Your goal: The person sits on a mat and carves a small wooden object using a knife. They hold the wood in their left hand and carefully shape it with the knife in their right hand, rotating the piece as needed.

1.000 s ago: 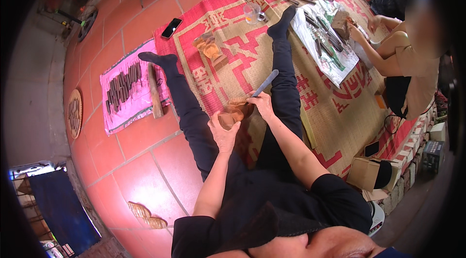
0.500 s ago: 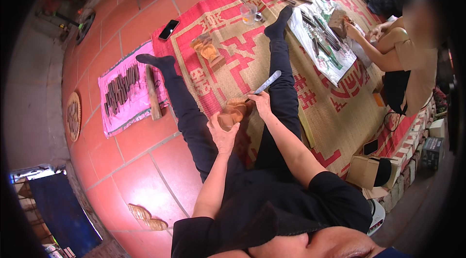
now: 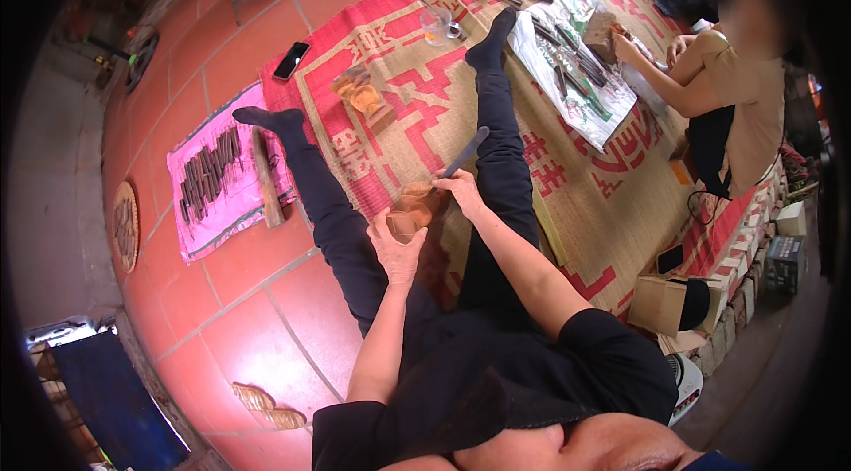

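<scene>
Between my thighs, a carved piece of reddish-brown wood with rounded, layered shapes sits above the mat. My left hand is wrapped round its near end, thumb on one side and fingers on the other. In my right hand is a slim flat carving tool, pinched near its lower end. Its dark, broad upper part sticks up and to the right, over my right shin. The tool's lower end is at the wood's far right side; the fingers hide its tip.
On the patterned mat stand another wood carving and a clear mug. A phone lies at its edge. Slim tools and a wooden mallet rest on a pink cloth. A co-worker sits at right, beside tools on white plastic.
The carving tool in my right hand has tilted; its upper part shows dark instead of shiny and stands steeper. Both hands keep their holds. The whole view has shifted slightly.
</scene>
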Motion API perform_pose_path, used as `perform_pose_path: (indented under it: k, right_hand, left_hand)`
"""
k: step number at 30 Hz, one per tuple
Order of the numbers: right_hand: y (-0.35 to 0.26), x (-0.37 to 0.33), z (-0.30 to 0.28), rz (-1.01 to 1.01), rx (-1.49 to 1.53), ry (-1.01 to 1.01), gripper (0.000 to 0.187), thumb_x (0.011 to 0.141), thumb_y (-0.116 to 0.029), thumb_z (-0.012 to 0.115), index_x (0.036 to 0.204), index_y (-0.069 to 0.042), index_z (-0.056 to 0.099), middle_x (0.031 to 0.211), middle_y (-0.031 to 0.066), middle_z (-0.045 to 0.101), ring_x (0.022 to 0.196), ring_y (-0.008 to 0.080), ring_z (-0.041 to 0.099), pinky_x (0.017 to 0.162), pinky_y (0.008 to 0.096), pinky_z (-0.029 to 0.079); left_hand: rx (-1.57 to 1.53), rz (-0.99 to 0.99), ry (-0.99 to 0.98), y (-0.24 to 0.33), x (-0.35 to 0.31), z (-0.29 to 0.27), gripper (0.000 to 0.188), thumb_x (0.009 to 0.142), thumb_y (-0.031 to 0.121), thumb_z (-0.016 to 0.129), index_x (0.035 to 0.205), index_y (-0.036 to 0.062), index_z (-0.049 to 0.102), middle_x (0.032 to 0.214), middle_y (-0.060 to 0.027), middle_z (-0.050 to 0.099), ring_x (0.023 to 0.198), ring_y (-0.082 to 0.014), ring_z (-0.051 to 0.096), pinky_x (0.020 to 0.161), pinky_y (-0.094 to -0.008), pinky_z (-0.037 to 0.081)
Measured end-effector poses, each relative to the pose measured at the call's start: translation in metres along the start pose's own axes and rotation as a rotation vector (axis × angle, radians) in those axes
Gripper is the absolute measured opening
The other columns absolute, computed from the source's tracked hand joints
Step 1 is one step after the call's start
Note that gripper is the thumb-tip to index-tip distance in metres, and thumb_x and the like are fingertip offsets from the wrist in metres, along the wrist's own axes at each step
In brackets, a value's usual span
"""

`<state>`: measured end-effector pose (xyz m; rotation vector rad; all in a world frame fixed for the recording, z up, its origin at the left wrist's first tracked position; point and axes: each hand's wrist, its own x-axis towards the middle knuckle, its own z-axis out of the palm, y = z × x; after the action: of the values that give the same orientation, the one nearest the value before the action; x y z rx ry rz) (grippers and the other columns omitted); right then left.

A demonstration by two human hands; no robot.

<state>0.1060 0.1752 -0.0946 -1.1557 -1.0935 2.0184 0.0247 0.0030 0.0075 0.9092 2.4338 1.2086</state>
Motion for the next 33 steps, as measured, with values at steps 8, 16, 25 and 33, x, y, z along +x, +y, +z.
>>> perform_pose_path:
  k: [8,16,25,33]
  right_hand:
    - [0.005,0.003,0.002,0.042,0.094,0.119,0.023,0.073,-0.007,0.074,0.094,-0.003,0.068,0.086,0.0038,0.068,0.074,0.0129,0.061,0.072,0.0272,0.047]
    - [-0.003,-0.005,0.003,0.099,-0.03,0.057,0.013,0.07,-0.005,0.072,0.082,-0.004,0.068,0.075,0.0014,0.065,0.069,0.0122,0.057,0.068,0.0268,0.044]
    - [0.001,-0.003,-0.004,0.064,-0.128,-0.139,0.022,0.075,-0.006,0.071,0.096,0.0,0.068,0.088,0.005,0.067,0.081,0.0149,0.06,0.08,0.0271,0.044]
    - [0.0,-0.001,-0.002,0.043,-0.038,-0.007,0.022,0.074,-0.008,0.071,0.095,-0.002,0.069,0.087,0.005,0.067,0.081,0.0149,0.061,0.078,0.0275,0.045]
  left_hand:
    - [0.049,0.055,0.0,-0.001,-0.004,0.0,0.076,0.062,0.021,0.082,0.126,0.0089,0.043,0.118,-0.0174,0.046,0.114,-0.036,0.043,0.097,-0.0444,0.039]
    - [0.022,0.037,-0.003,0.001,-0.007,0.003,0.078,0.062,0.018,0.084,0.128,0.0091,0.044,0.123,-0.0188,0.044,0.117,-0.0375,0.042,0.1,-0.0454,0.039]
    - [0.034,0.073,-0.029,0.002,-0.006,0.003,0.078,0.062,0.017,0.082,0.129,0.0102,0.043,0.12,-0.0179,0.042,0.115,-0.0364,0.044,0.099,-0.0433,0.039]
    - [0.039,0.082,-0.024,0.001,-0.007,0.002,0.08,0.058,0.016,0.084,0.127,0.0102,0.044,0.121,-0.0193,0.043,0.118,-0.0376,0.042,0.099,-0.0466,0.039]
